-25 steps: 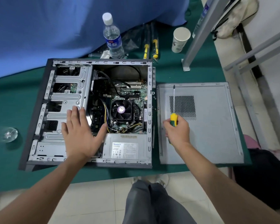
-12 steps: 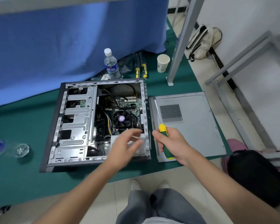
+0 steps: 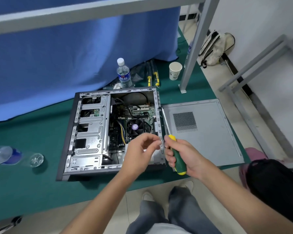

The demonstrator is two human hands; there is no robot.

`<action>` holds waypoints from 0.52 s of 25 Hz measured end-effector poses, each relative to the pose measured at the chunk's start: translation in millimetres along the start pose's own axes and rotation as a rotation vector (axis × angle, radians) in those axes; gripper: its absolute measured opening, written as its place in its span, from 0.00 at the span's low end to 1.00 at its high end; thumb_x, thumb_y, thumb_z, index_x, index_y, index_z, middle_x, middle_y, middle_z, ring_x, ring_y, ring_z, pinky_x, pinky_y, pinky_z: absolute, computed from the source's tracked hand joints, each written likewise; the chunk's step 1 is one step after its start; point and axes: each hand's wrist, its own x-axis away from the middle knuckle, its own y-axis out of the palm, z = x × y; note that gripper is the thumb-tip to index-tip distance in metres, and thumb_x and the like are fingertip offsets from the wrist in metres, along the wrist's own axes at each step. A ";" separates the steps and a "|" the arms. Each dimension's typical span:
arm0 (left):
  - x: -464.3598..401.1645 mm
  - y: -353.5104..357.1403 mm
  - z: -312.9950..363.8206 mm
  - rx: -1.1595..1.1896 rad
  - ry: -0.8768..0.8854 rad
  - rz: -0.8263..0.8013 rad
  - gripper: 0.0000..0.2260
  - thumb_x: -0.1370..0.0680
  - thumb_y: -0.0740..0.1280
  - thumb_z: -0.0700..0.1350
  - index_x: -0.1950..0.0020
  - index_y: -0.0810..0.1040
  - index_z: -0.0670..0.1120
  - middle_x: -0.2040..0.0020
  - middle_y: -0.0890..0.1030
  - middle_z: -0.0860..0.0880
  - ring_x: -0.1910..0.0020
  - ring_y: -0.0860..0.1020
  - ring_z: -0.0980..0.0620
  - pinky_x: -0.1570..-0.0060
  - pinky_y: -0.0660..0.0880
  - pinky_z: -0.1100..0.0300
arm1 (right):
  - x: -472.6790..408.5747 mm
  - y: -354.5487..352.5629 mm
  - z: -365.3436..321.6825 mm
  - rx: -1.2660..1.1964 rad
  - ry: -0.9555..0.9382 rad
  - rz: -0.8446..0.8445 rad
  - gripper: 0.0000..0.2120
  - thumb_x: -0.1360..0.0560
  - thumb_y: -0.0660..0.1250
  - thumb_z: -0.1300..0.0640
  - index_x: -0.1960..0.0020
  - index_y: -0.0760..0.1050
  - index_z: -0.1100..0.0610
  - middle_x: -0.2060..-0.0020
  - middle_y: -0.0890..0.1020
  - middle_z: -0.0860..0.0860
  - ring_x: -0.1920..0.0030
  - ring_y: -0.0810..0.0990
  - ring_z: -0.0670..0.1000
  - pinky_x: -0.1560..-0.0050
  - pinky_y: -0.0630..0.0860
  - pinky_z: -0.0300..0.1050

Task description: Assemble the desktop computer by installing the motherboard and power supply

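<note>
The open computer case (image 3: 90,132) lies on its side on a green mat. Inside it sit the green motherboard (image 3: 139,112) with a black CPU fan (image 3: 134,127); the power supply (image 3: 156,156) at the near right corner is mostly hidden by my hands. My right hand (image 3: 184,154) grips a green and yellow screwdriver (image 3: 177,157), shaft pointing away along the case's right edge. My left hand (image 3: 140,152) hovers over the power supply with loosely curled fingers, fingertips close to the screwdriver; whether it pinches anything small is unclear.
The grey side panel (image 3: 210,132) lies flat right of the case. A water bottle (image 3: 123,74), two yellow-handled tools (image 3: 152,78) and a paper cup (image 3: 175,70) stand behind it. Another bottle (image 3: 12,155) lies at left. A grey metal post (image 3: 193,48), bags (image 3: 215,46) and my legs (image 3: 167,211) surround the area.
My left hand left the drive cage and moved right, beside the screwdriver. My right hand lifted the screwdriver off the side panel toward the case edge. The camera pulled back and up.
</note>
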 end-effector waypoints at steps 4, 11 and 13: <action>-4.5 -3.9 -6.0 0.051 -0.085 0.069 0.03 0.24 0.72 0.41 0.52 0.81 0.48 0.58 0.84 0.51 0.57 0.83 0.52 0.53 0.79 0.61 | 17.7 -40.4 -10.9 1.012 -0.334 0.288 0.23 0.24 0.68 0.43 0.70 0.63 0.52 0.77 0.67 0.46 0.75 0.65 0.47 0.72 0.66 0.42; -4.0 -6.5 -1.7 0.109 -0.101 0.121 0.06 0.26 0.74 0.39 0.55 0.81 0.50 0.59 0.84 0.49 0.56 0.83 0.50 0.54 0.78 0.63 | 31.1 -67.2 -22.7 1.681 -0.422 0.277 0.22 0.23 0.63 0.38 0.69 0.58 0.47 0.77 0.67 0.45 0.75 0.67 0.45 0.74 0.60 0.40; -3.3 -6.3 -1.8 0.101 -0.092 0.127 0.07 0.26 0.74 0.39 0.56 0.81 0.51 0.59 0.84 0.49 0.56 0.82 0.48 0.54 0.79 0.62 | 30.3 -69.1 -23.7 1.697 -0.439 0.289 0.22 0.24 0.63 0.38 0.69 0.58 0.47 0.77 0.66 0.45 0.75 0.67 0.45 0.74 0.58 0.38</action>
